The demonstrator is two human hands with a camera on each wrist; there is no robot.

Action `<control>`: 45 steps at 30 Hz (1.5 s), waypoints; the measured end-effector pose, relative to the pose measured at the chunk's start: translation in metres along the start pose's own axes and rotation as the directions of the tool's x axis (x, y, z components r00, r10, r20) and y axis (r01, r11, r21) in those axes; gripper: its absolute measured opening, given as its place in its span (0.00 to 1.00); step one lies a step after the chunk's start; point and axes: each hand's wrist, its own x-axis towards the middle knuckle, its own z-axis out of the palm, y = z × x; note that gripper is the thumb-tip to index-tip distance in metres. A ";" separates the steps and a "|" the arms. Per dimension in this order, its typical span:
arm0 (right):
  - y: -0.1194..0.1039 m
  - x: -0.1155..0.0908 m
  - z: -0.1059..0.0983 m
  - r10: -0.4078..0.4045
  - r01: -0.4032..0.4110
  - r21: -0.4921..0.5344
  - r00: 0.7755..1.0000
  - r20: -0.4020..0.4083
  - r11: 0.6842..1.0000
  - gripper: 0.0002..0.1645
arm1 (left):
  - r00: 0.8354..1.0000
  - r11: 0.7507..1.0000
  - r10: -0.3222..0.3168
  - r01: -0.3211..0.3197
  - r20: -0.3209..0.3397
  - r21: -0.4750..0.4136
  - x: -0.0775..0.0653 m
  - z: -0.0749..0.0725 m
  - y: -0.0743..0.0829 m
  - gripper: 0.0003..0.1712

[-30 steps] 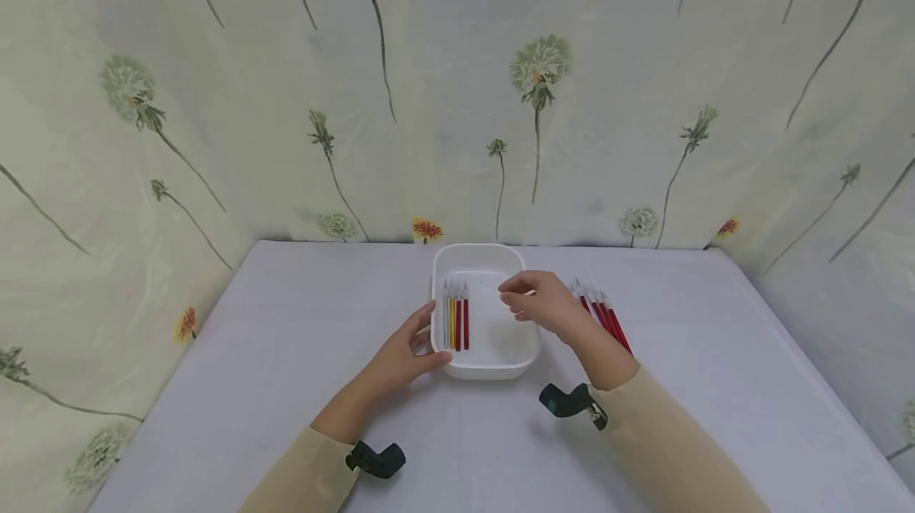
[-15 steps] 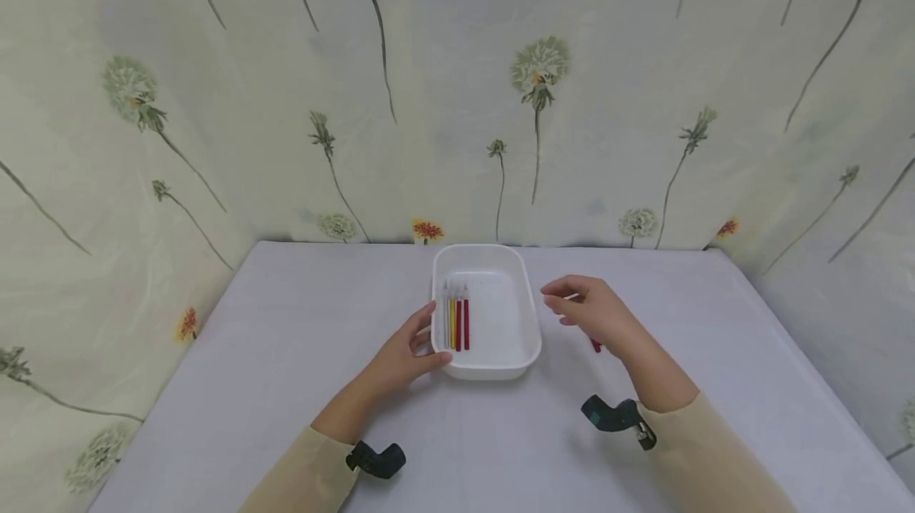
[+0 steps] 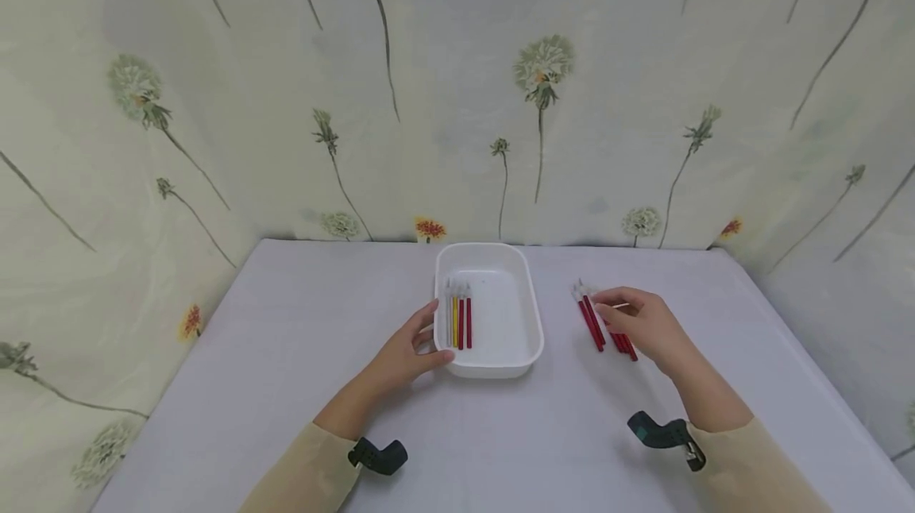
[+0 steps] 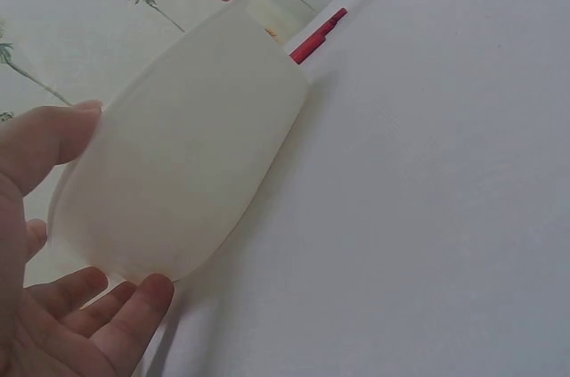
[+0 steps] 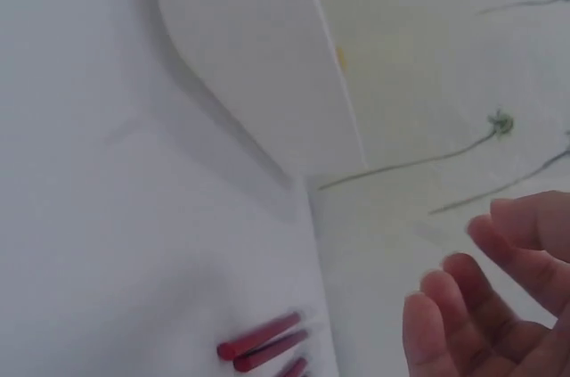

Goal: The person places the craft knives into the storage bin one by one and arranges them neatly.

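My left hand (image 3: 400, 356) grips the left side and near corner of a white plastic tray (image 3: 536, 346), also seen from outside in the left wrist view. Inside, along its left wall, several slim pen-like sticks with pale, clear tips lie side by side: a silvery one (image 3: 449, 322), a yellow one (image 3: 454, 322) and red ones (image 3: 469, 322). Right of the tray, more red sticks (image 3: 590, 324) lie slanted on the cloth. My right hand (image 3: 646, 326) hovers over them, fingers loosely bent and partly hiding some. In the right wrist view its fingers (image 5: 452, 301) hold nothing.
A white cloth (image 3: 486, 433) covers the table. Behind it hangs a pale curtain (image 3: 457, 100) with dandelion prints. Each wrist carries a dark camera mount, the left one (image 3: 377, 457) and the right one (image 3: 665, 433).
My right hand has moved from above the tray rightward to the red sticks on the cloth, uncovering some and hiding others. My left hand and the tray have stayed in place.
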 end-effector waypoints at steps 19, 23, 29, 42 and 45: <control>0.057 0.010 -0.023 0.060 -0.061 -0.045 0.997 -0.038 0.997 0.27 | 1.000 1.000 -0.021 0.021 0.001 0.003 0.003 0.001 0.002 0.55; 0.065 0.015 -0.027 0.080 -0.082 -0.049 0.996 -0.041 0.995 0.28 | 1.000 1.000 -0.020 0.020 0.001 -0.002 0.004 0.001 0.001 0.55; 0.075 0.021 -0.030 0.086 -0.087 -0.089 0.996 -0.016 0.992 0.25 | 1.000 1.000 -0.020 0.020 0.004 -0.006 0.003 0.001 0.002 0.55; 0.089 0.035 -0.020 0.112 -0.107 -0.101 0.993 0.046 0.989 0.23 | 0.999 0.999 -0.031 0.031 -0.006 -0.020 0.000 0.000 0.000 0.55; 0.091 0.038 -0.018 0.112 -0.106 -0.114 0.992 0.049 0.988 0.22 | 1.000 0.999 -0.030 0.030 -0.004 -0.020 0.000 0.000 0.000 0.55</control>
